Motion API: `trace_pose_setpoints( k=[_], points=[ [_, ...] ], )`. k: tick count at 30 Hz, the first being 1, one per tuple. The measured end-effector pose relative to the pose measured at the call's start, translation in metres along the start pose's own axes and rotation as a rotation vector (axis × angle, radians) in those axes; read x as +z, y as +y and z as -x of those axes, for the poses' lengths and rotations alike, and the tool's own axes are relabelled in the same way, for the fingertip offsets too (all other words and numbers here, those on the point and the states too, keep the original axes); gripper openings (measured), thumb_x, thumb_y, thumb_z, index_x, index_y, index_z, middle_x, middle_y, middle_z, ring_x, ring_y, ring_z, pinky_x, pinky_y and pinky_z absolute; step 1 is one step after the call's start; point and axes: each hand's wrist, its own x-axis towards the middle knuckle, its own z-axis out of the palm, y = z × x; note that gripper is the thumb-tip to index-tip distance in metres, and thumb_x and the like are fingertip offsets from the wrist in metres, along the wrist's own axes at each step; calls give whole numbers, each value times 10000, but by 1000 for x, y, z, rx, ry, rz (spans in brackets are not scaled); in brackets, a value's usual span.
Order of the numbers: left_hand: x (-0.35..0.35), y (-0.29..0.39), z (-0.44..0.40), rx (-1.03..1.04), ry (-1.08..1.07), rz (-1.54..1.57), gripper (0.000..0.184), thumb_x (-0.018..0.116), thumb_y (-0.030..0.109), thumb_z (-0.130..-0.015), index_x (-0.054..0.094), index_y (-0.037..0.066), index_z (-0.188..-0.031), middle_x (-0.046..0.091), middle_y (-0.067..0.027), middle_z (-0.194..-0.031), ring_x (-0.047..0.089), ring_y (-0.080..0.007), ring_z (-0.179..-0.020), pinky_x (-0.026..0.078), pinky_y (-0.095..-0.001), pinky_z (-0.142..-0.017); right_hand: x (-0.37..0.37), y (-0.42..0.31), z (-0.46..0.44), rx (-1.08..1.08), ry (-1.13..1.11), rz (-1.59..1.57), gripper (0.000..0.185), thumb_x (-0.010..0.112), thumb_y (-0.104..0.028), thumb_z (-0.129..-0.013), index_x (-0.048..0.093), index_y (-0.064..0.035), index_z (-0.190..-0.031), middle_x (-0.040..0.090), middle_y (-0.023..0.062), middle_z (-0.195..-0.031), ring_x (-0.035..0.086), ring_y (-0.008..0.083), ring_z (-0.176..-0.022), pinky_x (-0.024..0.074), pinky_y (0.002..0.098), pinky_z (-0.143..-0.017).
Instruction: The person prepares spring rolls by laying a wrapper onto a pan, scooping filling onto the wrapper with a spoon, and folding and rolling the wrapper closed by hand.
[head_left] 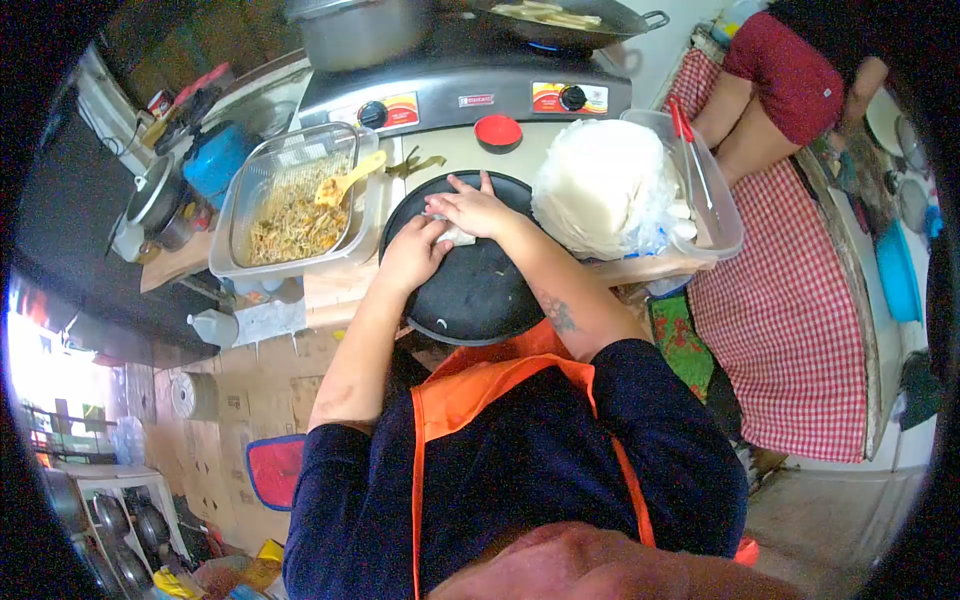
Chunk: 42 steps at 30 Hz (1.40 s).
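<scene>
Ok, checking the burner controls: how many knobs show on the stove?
2: the left knob and the right knob, toward opposite ends of the front panel. None seems hidden.

The tray (470, 300) is matt, the stove (450, 112) shiny metal.

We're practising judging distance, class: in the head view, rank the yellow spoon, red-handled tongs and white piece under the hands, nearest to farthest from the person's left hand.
From the left hand:
1. White piece: against it, centre.
2. Yellow spoon: to the left.
3. Red-handled tongs: far off to the right.
</scene>
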Motion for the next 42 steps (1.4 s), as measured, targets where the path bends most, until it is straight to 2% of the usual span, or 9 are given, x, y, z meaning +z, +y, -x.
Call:
trace_pose_setpoints(
  k=[3, 4, 8, 13, 23, 26, 28, 34, 42],
  points=[
    [-2, 6, 0, -26, -23, 5, 275, 619, 188, -738, 572, 103, -995, 546, -154, -971, 547, -327, -896, 448, -385, -777, 2, -5, 2, 31, 101, -12, 467, 259, -467, -889, 510, -200, -1180, 478, 12, -1243, 276, 301, -1262, -27, 659, -952],
    [-4, 6, -1, -55, -45, 3, 269, 618, 190, -738, 575, 108, -991, 548, -154, -961, 552, -328, -879, 452, -386, -765, 0, -7, 9, -21, 248, 43, 367, 425, -377, -854, 554, -151, -1113, 526, 76, -1170, 394, 314, -1172, 151, 589, -979],
    [-1, 0, -1, -21, -48, -46, 266, 608, 196, -751, 575, 100, -997, 546, -158, -966, 546, -337, -878, 450, -392, -763, -7, -11, 34, -189, 511, -173, 311, 653, -198, -672, 600, -61, -946, 573, 136, -930, 529, 311, -882, 416, 372, -809],
    [3, -4, -5, 61, 39, -31, 281, 632, 201, -712, 603, 136, -984, 532, -159, -935, 544, -336, -876, 450, -394, -760, 6, -18, 59, -127, 478, -134, 394, 690, -188, -644, 569, -15, -976, 579, 166, -918, 535, 340, -881, 420, 401, -808],
    [1, -5, -6, 58, 24, -3, 299, 660, 185, -706, 620, 135, -998, 514, -93, -846, 501, -271, -841, 408, -362, -784, 20, -6, 51, 154, 450, -556, 529, 701, -20, -633, 456, 12, -1102, 565, 136, -1039, 548, 203, -970, 451, 316, -811],
    [2, -9, -9, 63, -15, -9, 300, 653, 191, -720, 616, 130, -1011, 529, -96, -843, 506, -270, -844, 412, -359, -790, 24, 2, 46, 66, 386, -612, 541, 692, -37, -645, 438, 0, -1122, 562, 135, -1045, 554, 203, -948, 453, 317, -799],
    [-1, -11, -13, 23, -73, 9, 297, 645, 200, -731, 614, 129, -1018, 538, -102, -858, 509, -272, -860, 414, -359, -796, 10, -7, 48, 73, 353, -533, 489, 678, -90, -651, 457, 4, -1077, 581, 184, -963, 578, 314, -909, 465, 361, -783],
    [-5, -11, -21, -63, -190, 71, 287, 614, 233, -771, 606, 123, -1036, 553, -119, -915, 512, -267, -921, 414, -358, -818, 1, -15, 53, -43, 535, -35, 444, 670, -132, -650, 488, -35, -1043, 573, 151, -931, 542, 319, -913, 426, 390, -816],
    [-5, -10, -23, -157, -232, 21, 315, 615, 232, -774, 590, 120, -1068, 540, -130, -952, 504, -272, -941, 406, -347, -817, -5, 1, 52, -320, 340, -2, 270, 652, -134, -658, 575, -41, -900, 572, 127, -876, 535, 307, -860, 422, 389, -775]
  ],
)
